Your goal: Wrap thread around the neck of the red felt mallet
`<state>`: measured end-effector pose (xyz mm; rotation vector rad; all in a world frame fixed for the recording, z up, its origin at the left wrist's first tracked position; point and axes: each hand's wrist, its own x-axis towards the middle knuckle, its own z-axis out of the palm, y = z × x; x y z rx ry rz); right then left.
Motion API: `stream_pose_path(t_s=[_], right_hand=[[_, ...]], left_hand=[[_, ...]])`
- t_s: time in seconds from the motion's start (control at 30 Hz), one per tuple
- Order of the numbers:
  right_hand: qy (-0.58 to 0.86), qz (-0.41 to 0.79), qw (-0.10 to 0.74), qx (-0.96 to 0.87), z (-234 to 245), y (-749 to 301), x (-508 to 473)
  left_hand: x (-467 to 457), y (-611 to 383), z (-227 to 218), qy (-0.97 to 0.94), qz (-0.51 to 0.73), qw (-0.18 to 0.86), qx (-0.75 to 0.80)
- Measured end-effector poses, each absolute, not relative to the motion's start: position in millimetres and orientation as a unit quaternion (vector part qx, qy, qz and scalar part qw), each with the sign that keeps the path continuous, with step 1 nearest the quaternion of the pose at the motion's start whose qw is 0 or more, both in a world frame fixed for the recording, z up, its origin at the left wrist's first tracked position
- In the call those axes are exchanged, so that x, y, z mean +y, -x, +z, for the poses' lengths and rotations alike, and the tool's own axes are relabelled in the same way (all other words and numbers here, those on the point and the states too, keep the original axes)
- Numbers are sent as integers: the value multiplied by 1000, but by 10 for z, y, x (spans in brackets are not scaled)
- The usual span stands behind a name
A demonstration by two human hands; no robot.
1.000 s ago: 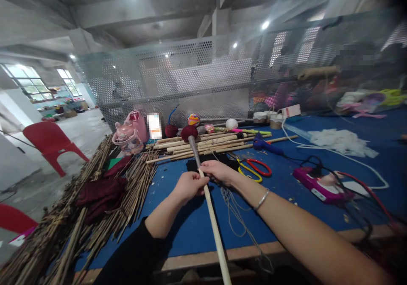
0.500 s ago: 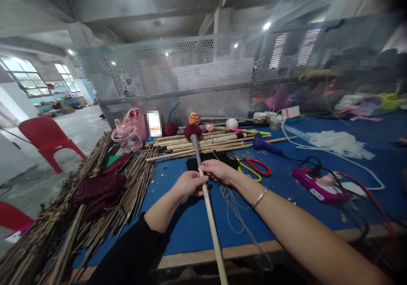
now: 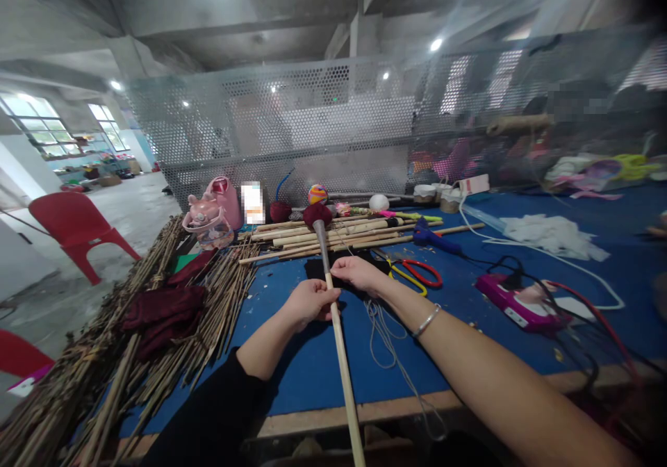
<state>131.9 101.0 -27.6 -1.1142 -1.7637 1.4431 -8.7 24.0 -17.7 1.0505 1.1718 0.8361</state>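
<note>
A pale wooden stick (image 3: 344, 377) runs from the front edge of the table up to a dark red fabric ball (image 3: 317, 215) on its far end. Just below the ball, a grey wrapping (image 3: 322, 246) covers the stick. My left hand (image 3: 308, 304) is closed around the bare wood below this wrapping. Beside the wrapping's lower end, my right hand (image 3: 359, 274) pinches a thin grey string, partly hidden by the fingers. Loose loops of the grey string (image 3: 385, 342) hang down beneath that hand and over the table edge.
Scissors (image 3: 417, 276) with red and yellow handles lie right of my hands. Behind them are a blue glue gun (image 3: 438, 238) and several pale sticks (image 3: 292, 241). A purple power strip (image 3: 515, 304) sits at right; bundled thin twigs (image 3: 208, 321) cover the left side.
My right hand has shifted slightly right, off the stick, and the string loops have swung right with it. My left hand keeps its hold on the stick.
</note>
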Motion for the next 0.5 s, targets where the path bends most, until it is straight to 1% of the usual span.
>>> stream_pose_path(t_s=[0.1, 0.17, 0.37, 0.5], right_hand=[[430, 578, 231, -654, -215, -1336, 969], [422, 597, 206, -651, -178, -1345, 935], [426, 575, 222, -662, -250, -1259, 925], [428, 536, 235, -689, -245, -1215, 936]], left_hand=[[205, 63, -136, -464, 375, 614, 517], [196, 27, -125, -464, 381, 607, 521], [305, -119, -180, -344, 462, 620, 533], [353, -101, -135, -319, 479, 596, 560]])
